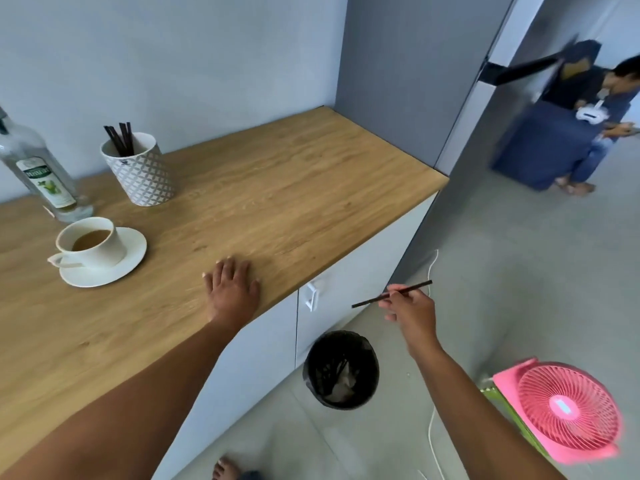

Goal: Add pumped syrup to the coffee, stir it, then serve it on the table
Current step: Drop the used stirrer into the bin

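Observation:
A white cup of brown coffee [91, 244] stands on a white saucer [130, 261] at the left of the wooden counter [277, 202]. Behind it is a clear syrup bottle [38, 171] with a green label, its top cut off by the frame. A patterned white holder [142, 174] with dark stir sticks stands to the right of the bottle. My left hand [232, 289] lies flat on the counter near its front edge, fingers apart. Out past the counter, above the floor, my right hand [408, 311] pinches a dark stir stick [370, 300].
A black bin [341, 370] with used sticks in it stands on the floor below the stick. A pink fan [568, 410] is at lower right. A white cable [431, 431] runs over the floor. A seated person [595, 133] is at the far right by a blue box.

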The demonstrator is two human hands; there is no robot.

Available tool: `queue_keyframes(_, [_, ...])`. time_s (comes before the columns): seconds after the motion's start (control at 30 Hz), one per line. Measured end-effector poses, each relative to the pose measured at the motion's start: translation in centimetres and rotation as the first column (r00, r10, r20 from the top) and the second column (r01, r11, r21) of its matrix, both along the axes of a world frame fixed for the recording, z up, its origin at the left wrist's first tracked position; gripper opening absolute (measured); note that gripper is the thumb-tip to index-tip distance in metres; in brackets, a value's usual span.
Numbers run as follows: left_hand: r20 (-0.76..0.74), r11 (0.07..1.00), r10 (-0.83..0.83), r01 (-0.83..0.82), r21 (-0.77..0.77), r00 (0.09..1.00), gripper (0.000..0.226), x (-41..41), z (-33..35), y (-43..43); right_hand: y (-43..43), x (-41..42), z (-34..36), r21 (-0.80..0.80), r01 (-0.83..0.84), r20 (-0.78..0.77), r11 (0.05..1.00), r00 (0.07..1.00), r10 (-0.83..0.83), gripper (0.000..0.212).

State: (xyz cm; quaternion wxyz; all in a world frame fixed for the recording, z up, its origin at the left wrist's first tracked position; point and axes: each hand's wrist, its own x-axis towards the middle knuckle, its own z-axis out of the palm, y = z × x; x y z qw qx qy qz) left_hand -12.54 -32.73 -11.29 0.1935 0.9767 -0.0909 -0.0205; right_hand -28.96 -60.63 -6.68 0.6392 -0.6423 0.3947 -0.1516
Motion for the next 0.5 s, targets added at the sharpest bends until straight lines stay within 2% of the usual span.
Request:
queue_keyframes(0.2, [0.026,0.999,0.004,-0.005,0.05,1.0,0.056,0.4,-0.4,-1.3,-2.2,-0.7,-4.9,-0.058,-0.017,-0.237,0.998,0.971,0.003,0.021])
queue_keyframes(0.4, [0.058,0.998,0.013,-0.017,0.062,0.998,0.055,0.6,-0.5,-1.5,-2.6,1.0,-8.6,-0.051,-0.041,-0.369,0.998,0.929,0.019,0.021])
queue_keyframes(0.5, [0.066,0.998,0.011,-0.016,0.067,0.998,0.055,0.6,-0.7,-1.5,-2.6,1.6,-9.6,-0.045,-0.071,-0.411,0.996,0.911,0.046,0.046])
